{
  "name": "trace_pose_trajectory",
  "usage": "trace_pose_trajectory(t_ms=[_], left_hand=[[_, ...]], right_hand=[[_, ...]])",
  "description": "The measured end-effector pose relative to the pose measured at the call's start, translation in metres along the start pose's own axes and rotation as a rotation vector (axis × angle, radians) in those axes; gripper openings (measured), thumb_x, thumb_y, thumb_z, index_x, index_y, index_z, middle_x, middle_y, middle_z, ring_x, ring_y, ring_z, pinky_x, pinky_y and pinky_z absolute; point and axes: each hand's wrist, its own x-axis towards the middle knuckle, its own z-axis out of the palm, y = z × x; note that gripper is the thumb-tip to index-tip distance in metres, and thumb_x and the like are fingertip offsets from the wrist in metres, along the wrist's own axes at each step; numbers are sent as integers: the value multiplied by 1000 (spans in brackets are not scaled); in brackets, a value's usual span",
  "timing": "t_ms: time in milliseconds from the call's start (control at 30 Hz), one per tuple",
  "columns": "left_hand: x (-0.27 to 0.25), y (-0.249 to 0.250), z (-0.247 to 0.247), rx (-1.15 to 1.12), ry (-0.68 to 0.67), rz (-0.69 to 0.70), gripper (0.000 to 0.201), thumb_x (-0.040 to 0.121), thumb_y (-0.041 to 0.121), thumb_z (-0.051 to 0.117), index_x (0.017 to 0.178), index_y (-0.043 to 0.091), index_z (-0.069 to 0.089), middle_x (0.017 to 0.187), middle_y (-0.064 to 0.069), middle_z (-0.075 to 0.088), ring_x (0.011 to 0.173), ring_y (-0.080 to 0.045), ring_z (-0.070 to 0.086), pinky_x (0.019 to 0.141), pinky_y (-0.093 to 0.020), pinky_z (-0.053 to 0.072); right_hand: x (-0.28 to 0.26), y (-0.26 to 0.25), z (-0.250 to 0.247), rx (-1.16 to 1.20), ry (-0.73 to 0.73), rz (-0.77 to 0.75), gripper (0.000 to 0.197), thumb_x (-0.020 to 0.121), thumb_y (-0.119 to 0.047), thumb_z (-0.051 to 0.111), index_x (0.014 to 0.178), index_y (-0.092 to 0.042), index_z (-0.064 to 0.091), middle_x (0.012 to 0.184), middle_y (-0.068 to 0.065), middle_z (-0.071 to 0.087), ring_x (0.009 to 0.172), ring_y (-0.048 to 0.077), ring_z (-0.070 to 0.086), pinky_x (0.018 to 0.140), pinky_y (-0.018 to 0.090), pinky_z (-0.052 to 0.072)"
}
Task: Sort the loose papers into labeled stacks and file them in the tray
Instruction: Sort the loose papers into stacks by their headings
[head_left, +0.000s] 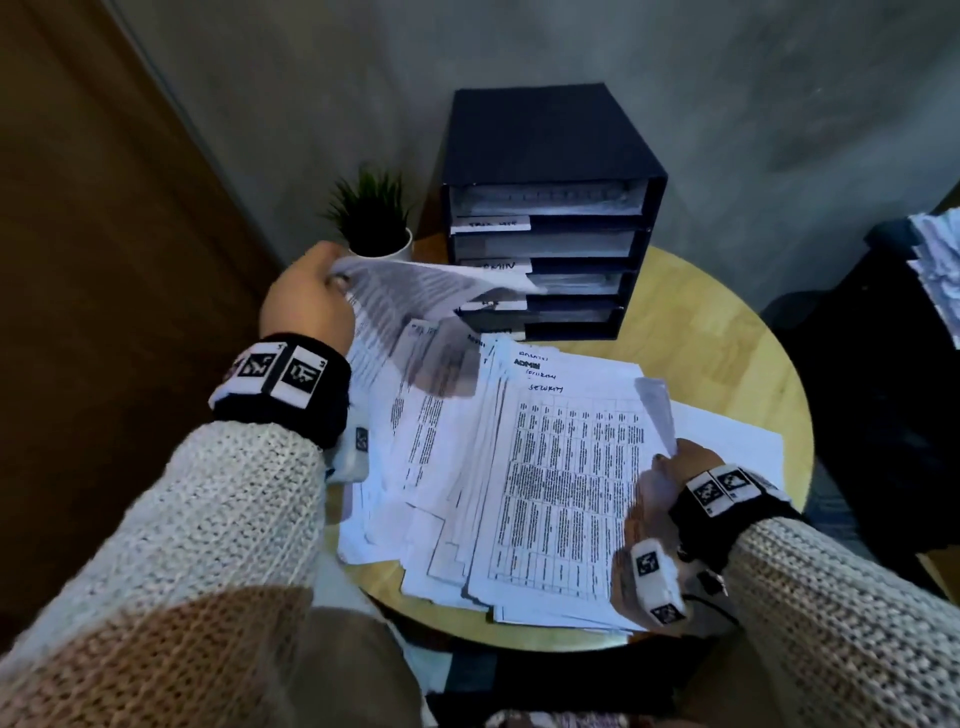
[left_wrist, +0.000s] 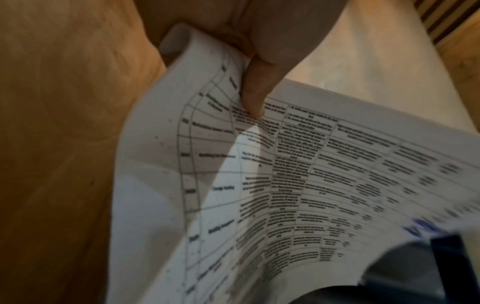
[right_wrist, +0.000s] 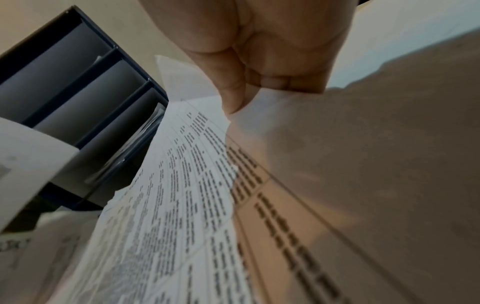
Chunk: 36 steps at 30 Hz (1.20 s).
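Evidently a sorting pass is under way, with both hands working the same loose pile of printed papers (head_left: 519, 467) on the round wooden table (head_left: 727, 332). The left hand (head_left: 306, 301) pinches a single table-printed sheet (head_left: 415, 291) by its edge, thumb (left_wrist: 255, 90) pressed on the printed face and the other fingers curled behind it, so the page bows and hangs in the air above the far left side of the pile. Held that way, its text and any handwritten label can probably be read before it is assigned a place. The right hand (head_left: 670, 483) pinches the near right edge of the top pages (right_wrist: 197, 164), thumb on top and fingers tucked under, lifting that corner slightly; this looks like a way of steadying the pile or peeling off the next page.

Beyond both hands stands a dark blue multi-shelf filing tray (head_left: 550, 208), its open slots facing the person and white label strips on the shelf fronts, so a sorted stack could slide straight in. Some slots already hold paper. Handwritten words, one reading "ADMIN", top the fanned pages just ahead of the right hand. A small potted plant (head_left: 376, 218) sits just past the left hand, beside the tray.
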Motion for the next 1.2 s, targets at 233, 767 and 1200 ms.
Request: trace_pose_trajectory(t_ms=[233, 767, 1200], left_hand=[[-11, 33, -9, -299, 119, 2, 23, 90, 10, 47, 110, 15, 57, 100, -3, 63, 92, -20, 59, 80, -28, 45], [-103, -11, 99, -219, -600, -491, 44, 88, 15, 57, 131, 15, 46, 123, -14, 58, 98, -31, 59, 74, -28, 43], [-114, -22, 128, -201, -640, -405, 53, 97, 31, 49, 144, 14, 32, 145, -11, 43, 127, -29, 46, 104, -34, 39]], right_hand=[[-15, 5, -3, 62, 75, 24, 38, 99, -22, 43, 63, -14, 34, 61, 0, 35, 62, 21, 41, 57, 24, 28], [-40, -17, -22, 226, 36, -58, 31, 99, -18, 43, 73, -1, 50, 72, 17, 53, 79, 34, 54, 71, 31, 31], [-28, -36, -5, 576, -136, -9, 54, 89, -36, 61, 122, 5, 54, 118, 25, 62, 109, 38, 60, 80, 30, 43]])
